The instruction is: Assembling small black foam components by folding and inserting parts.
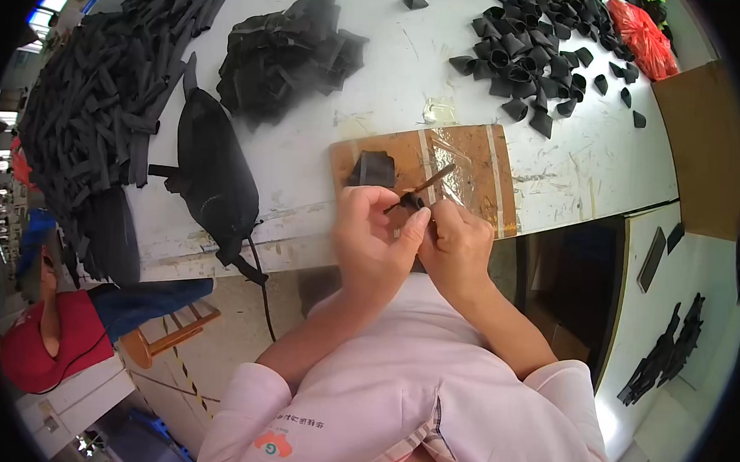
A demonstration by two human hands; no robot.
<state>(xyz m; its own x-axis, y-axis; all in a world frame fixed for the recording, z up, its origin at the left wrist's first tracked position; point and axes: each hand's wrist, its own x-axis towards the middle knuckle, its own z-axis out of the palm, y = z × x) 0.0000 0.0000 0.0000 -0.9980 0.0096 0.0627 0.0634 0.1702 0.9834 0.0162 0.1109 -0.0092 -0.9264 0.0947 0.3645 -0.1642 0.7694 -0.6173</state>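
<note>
Above the near edge of the table both my hands meet at a small black fabric piece [412, 201]. My left hand [371, 239] pinches it between thumb and curled fingers. My right hand [459, 248] is closed against its right side, with the fingertips partly hidden. A thin brown stick [436, 178] slants up and to the right from the piece; which hand steadies it I cannot tell. Below my hands lies a brown board [404, 145] crossed with clear tape. Another flat black piece [373, 168] rests on the board, just beyond my left fingers.
Long black strips [101, 91] heap at the left, beside stacked black pieces [287, 51]. A black-wrapped object with a cord [219, 164] lies nearer. Small folded black pieces [526, 51], a red plastic bag [644, 38] and cardboard [701, 140] are right. A person in red [50, 340] sits lower left.
</note>
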